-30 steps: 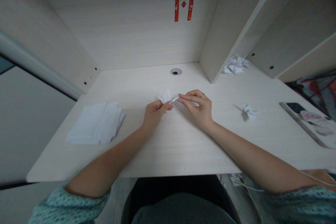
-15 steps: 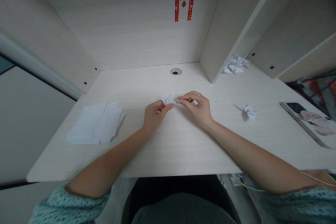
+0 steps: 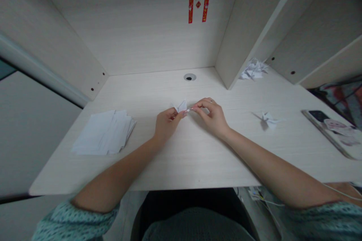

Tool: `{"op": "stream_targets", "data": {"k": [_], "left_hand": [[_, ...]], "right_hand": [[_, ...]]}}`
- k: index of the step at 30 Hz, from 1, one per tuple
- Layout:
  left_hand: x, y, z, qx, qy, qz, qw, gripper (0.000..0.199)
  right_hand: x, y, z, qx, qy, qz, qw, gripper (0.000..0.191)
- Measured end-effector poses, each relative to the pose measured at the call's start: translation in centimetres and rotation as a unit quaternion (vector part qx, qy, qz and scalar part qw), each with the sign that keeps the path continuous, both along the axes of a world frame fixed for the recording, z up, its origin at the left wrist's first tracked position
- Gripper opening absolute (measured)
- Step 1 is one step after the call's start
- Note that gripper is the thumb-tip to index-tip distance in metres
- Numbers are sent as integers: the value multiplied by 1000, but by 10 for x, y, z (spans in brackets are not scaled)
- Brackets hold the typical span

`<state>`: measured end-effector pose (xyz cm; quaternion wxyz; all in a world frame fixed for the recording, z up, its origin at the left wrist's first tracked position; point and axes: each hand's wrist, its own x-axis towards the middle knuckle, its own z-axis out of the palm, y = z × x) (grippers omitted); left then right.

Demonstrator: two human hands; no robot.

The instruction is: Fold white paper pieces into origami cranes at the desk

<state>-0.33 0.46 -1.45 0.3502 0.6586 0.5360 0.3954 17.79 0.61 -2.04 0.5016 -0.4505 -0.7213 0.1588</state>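
A small white folded paper crane [image 3: 181,106] is held above the middle of the desk. My left hand [image 3: 167,122] pinches its body between thumb and fingers, hiding part of it. On its right side, my right hand [image 3: 211,116] pinches a thin pointed end of the same paper with thumb and forefinger. A ring shows on a finger of that hand. Off to the right, a finished-looking paper crane [image 3: 269,119] rests on the desk.
A stack of white paper sheets [image 3: 103,133] lies at the left. Behind the upright divider [image 3: 236,56] sits a pile of folded papers [image 3: 254,69]. A phone [image 3: 333,131] is at the right edge. A cable hole [image 3: 189,77] is at the back of the desk [image 3: 181,165].
My right hand has shifted its fingers very slightly at the paper's pointed end. My left hand keeps its hold, nearly still.
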Motion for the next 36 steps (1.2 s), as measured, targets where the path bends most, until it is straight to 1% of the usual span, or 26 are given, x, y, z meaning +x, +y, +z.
{"op": "stream_targets", "data": {"k": [3,6,11,13,20,28,33,36], "left_hand": [[0,1,-2,-5,1,-1,1000,32],[-1,2,-3,-12,-11,-4,1000,33],[-1,3,-3,-34,-66,-3,997,33],[0,3,-3,-40,-82,2,996,32],[0,3,-3,-47,-80,1,996,33],[-1,4,-5,-52,-81,0,995,36],[0,3,-3,-77,-117,-11,990,36],[1,2,-2,-84,-131,-8,988,36]], "right_hand": [[1,1,0,-16,2,19,1000,15],[1,1,0,-19,-2,23,1000,16],[0,1,-1,-21,36,-2,999,11],[-1,1,-1,-12,39,-15,999,14],[0,-1,-1,40,-10,-59,997,7],[1,-5,1,93,-86,-66,990,9],[3,-6,2,127,-127,-75,981,11],[3,-6,1,128,-128,-79,980,11]]}}
